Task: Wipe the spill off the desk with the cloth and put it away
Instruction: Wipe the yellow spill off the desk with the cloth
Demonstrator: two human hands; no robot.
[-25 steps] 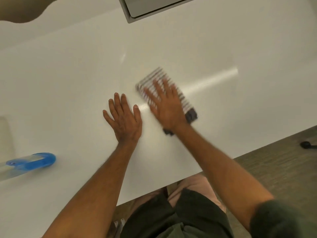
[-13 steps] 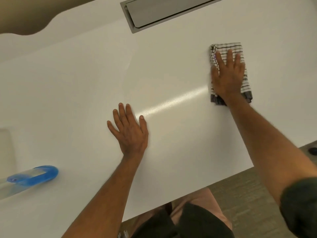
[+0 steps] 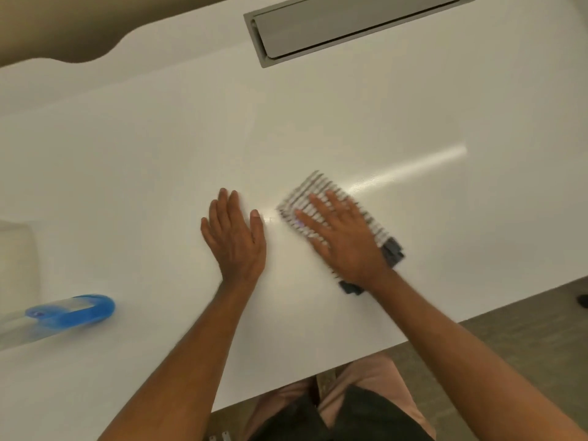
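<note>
A folded white cloth (image 3: 307, 194) with dark stripes and a dark edge lies flat on the white desk (image 3: 413, 233). My right hand (image 3: 343, 240) presses down on it with spread fingers, near the desk's middle; the cloth is blurred from motion. My left hand (image 3: 237, 238) rests flat and empty on the desk just left of the cloth, fingers together. A shiny streak of light runs across the desk to the right of the cloth. I cannot make out any spill.
A grey recessed cable flap (image 3: 353, 25) sits at the back of the desk. A clear bottle with a blue cap (image 3: 70, 311) lies on its side at the left. The desk's front edge runs diagonally at the right, with floor beyond.
My right hand has slid the cloth from the far right of the desk back to the middle, close to my left hand. The left hand has stayed in place.
</note>
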